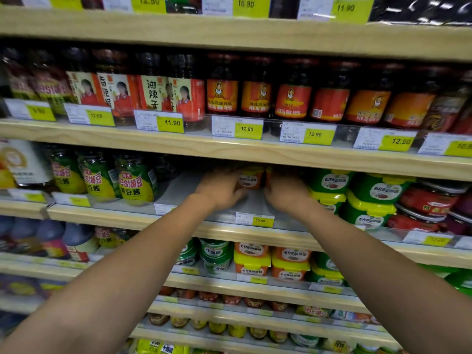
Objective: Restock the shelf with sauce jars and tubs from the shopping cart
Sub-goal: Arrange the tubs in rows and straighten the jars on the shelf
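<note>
Shelving (229,152) of pale wood fills the view, board above board, each front edge hung with white and yellow price tags. Both bare arms reach up and forward into the third board from the top. The left forearm (127,264) rises from the lower left and the right forearm (370,251) from the lower right, so they converge towards the middle.

A row of dark chilli sauce jars (222,90) with red and orange labels stands on the board above the hands. On the hands' own board, green-and-yellow bean sauce jars (135,180) stand to the left and stacked green tubs (370,198) with yellow lids just to the right, with red tubs (429,200) beyond them.

The left hand (219,190) shows its back to the camera, and its fingers curl round the left side of an orange tub (251,178) that sits deep on the board, under the edge of the board above. The right hand (286,192) is just beside it, back also to the camera, at a second orange tub (268,176) of which only a sliver shows. Its fingers are hidden behind the hand, so I cannot tell whether they grip. A price tag (255,219) reading 10.90 hangs below the two wrists.
</note>
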